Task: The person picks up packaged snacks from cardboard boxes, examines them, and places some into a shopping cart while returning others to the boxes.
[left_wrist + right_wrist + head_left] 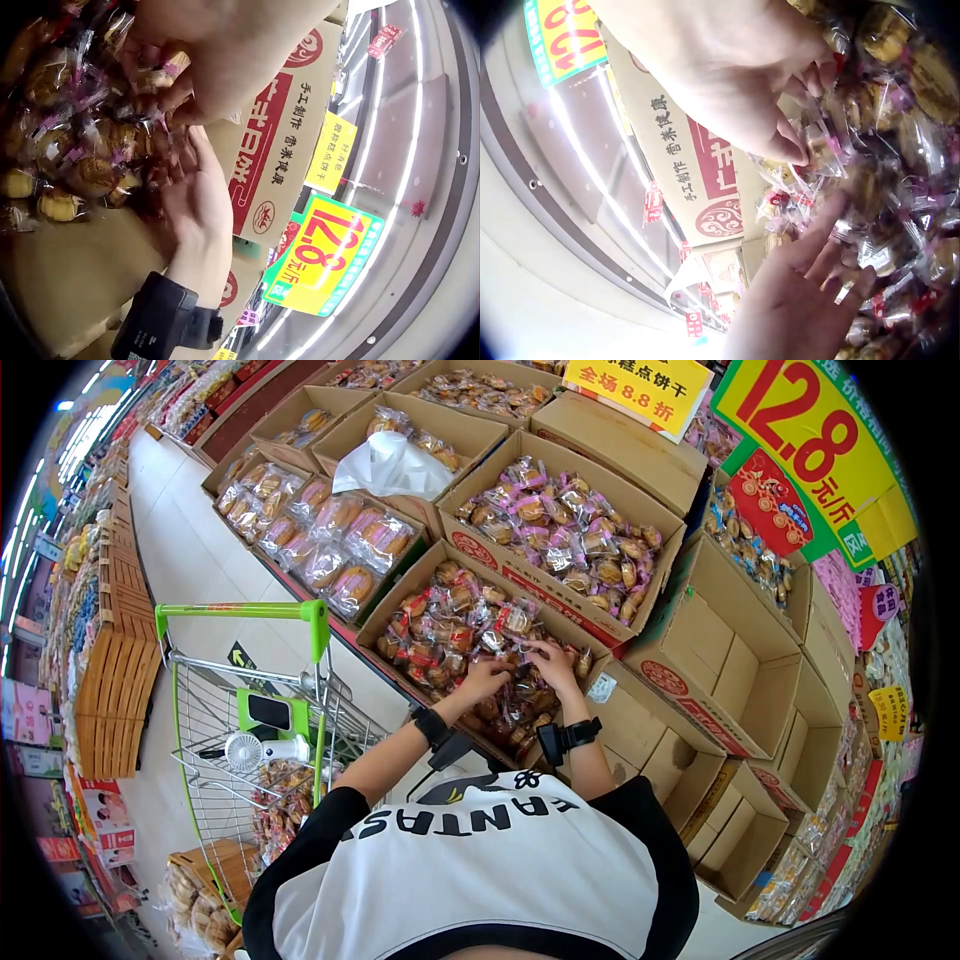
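Both hands reach into a cardboard box (385, 622) of small cakes in clear wrappers with red and purple print. The left hand (487, 678) lies among the wrapped cakes (440, 622); in the right wrist view its fingers (821, 259) are spread and loosely bent over the wrappers. Beside it, the right hand (553, 665) reaches in from the box's right side. In the right wrist view its thumb and bent fingers (826, 75) stand around a clear wrapper (821, 142); I cannot tell whether they pinch it. Dark straps with small devices sit on both wrists.
Behind stands another box (655, 615) of wrapped cakes. Larger packaged cakes (340, 525) and a white plastic bag (395, 465) lie at the back left. Cardboard boxes (715, 650) line the right. A shopping cart (215, 745) with a small fan (245, 752) stands left.
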Tool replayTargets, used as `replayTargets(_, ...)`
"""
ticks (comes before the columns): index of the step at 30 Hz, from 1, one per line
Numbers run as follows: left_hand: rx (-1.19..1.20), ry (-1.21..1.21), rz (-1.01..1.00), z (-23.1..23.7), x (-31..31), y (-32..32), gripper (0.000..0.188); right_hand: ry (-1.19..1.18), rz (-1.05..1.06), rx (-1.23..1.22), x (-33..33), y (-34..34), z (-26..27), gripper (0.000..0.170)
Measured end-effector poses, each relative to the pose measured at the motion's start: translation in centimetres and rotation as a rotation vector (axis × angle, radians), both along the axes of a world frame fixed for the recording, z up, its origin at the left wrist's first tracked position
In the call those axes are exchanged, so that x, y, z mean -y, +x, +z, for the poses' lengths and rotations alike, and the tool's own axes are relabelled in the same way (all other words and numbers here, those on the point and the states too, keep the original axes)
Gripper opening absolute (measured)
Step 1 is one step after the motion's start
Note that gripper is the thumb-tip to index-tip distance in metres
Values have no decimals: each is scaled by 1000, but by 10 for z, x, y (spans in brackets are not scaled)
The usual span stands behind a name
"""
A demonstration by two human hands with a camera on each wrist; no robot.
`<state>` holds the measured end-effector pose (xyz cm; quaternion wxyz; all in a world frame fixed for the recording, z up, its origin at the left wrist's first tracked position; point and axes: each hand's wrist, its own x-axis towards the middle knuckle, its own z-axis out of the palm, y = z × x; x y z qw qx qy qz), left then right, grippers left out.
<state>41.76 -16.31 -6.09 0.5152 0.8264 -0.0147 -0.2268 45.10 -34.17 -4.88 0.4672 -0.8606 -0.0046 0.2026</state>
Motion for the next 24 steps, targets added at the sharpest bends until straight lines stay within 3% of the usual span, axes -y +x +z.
replayTargets(2, -12, -122, 37, -1, 3, -3, 31, 14, -2, 17, 1, 0, -5, 29)
replayTargets(7, -131, -155, 21, 11, 4, -8, 37, 147, -53, 24, 1, -1, -20, 33)
replayTargets(15, -171, -214, 25, 17, -2, -15, 41, -244, 53, 215, -7, -7, 11, 45)
replayTargets(18, -176, -186, -5, 37, -8, -22, 39, -104, 17, 156, -11, -15, 33, 50)
replayTargets(20, -255, -257, -16, 70, -14, -32, 45, -171, 18, 191, -13, -17, 27, 49)
replayTargets(21, -251, -259, -10, 62, -17, -35, 45, -237, 14, 222, -14, -18, 23, 49)
replayTargets(23, 163, -441, -61, 53, -23, -42, 53, -236, 3, 292, -16, -21, 18, 45)
replayTargets(24, 106, -345, -93, 63, -30, -45, 56, -232, -14, 355, -16, -23, 17, 42)
